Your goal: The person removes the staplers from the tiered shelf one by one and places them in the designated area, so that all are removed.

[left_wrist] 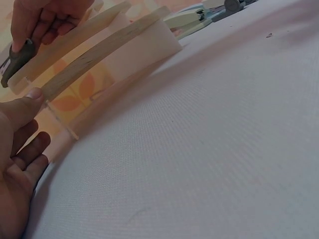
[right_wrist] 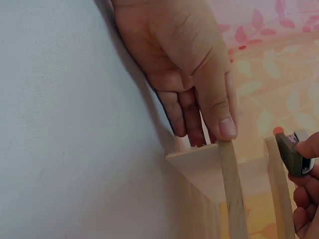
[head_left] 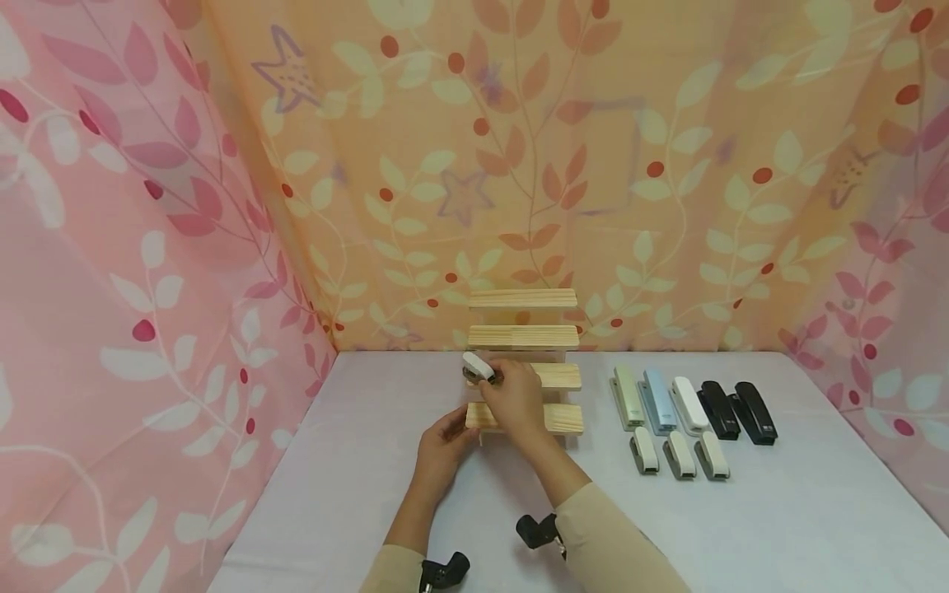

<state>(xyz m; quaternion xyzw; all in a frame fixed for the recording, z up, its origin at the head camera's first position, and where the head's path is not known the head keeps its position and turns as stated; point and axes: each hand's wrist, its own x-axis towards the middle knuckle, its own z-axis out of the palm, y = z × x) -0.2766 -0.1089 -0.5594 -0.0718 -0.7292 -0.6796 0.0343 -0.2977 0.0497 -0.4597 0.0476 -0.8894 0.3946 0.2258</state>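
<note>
A tiered stand with several wooden steps (head_left: 525, 336) and a clear acrylic side panel (right_wrist: 199, 172) stands at the back middle of the table. My left hand (head_left: 442, 451) grips the left end of its lowest step (left_wrist: 94, 59). The thumb lies on the plank's edge, while the other fingers are at the side panel. Between the thumb and fingers of my right hand (head_left: 516, 399) is a small white stapler (head_left: 478, 365) with a dark grey base. It is tilted at the left end of the second step from the bottom. The right wrist view shows this stapler (right_wrist: 296, 154) against the step.
Right of the stand, a back row holds a light green stapler (head_left: 627, 398), a blue stapler (head_left: 658, 401), a white stapler (head_left: 690, 405) and two black staplers (head_left: 754, 413). Three small white staplers (head_left: 679, 455) lie in front. Patterned curtains (head_left: 445, 165) enclose the white table (head_left: 334, 494).
</note>
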